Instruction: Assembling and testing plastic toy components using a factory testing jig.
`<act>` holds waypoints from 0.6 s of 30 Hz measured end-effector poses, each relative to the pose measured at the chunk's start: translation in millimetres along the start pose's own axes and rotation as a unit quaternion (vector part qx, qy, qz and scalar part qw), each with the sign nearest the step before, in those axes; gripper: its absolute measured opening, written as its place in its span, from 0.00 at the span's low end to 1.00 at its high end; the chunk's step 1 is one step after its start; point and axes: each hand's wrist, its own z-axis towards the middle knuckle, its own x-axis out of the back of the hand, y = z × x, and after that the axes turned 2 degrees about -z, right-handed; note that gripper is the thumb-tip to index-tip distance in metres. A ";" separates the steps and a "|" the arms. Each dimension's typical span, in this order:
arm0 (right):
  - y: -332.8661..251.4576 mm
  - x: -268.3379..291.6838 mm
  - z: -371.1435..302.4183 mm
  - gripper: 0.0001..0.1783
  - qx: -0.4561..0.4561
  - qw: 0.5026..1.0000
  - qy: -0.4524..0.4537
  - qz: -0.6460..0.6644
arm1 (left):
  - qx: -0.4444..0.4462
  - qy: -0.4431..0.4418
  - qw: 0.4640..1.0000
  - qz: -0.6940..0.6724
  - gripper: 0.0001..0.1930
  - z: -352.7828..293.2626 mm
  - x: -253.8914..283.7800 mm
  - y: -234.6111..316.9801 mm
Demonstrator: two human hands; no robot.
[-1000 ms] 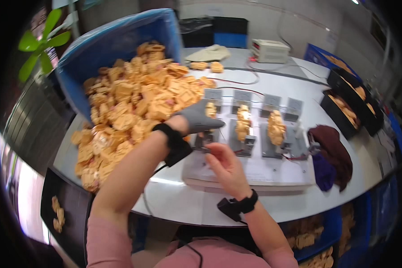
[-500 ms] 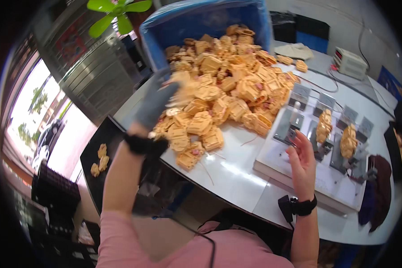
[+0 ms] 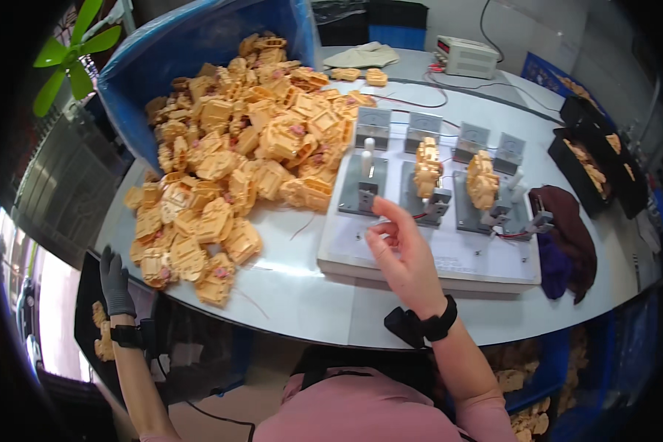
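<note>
My left hand (image 3: 116,286), in a grey glove, is low at the left beside a black tray (image 3: 88,276). Its fingers are stretched out, and I see nothing in them. Several pale orange moulded plastic parts (image 3: 103,335) lie in that tray. My bare right hand (image 3: 407,258) hovers at the front of a white fixture board (image 3: 346,247), thumb and forefinger apart and holding nothing. Its forefinger is close to the left grey station (image 3: 362,195), which has white pegs. One orange part (image 3: 428,168) sits on the middle station, another orange part (image 3: 483,180) on the right one.
A large heap of orange parts (image 3: 228,147) spills from a blue lined bin (image 3: 129,88) onto the white table (image 3: 302,302). Behind the board stand a cloth (image 3: 361,57) and a power supply (image 3: 467,57) with wires. A dark cloth (image 3: 571,236) lies right; black boxes (image 3: 582,169) stand beyond.
My left hand has moved from the heap down to the black tray at the left. My right hand remains by the left station. The whole view has turned to the right.
</note>
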 end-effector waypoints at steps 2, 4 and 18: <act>-22.7 9.9 -10.9 0.20 0.020 0.992 -0.020 -0.122 | -0.048 -0.097 0.994 0.031 0.27 -61.0 -127.8 83.9; -29.5 34.3 -17.4 0.16 0.032 0.971 0.017 -0.237 | -0.091 -0.251 0.962 0.061 0.26 -111.6 -221.3 122.9; -0.3 64.0 -7.0 0.05 0.096 0.921 -0.015 -0.378 | -0.275 -0.440 0.822 0.234 0.14 -213.0 -369.9 137.8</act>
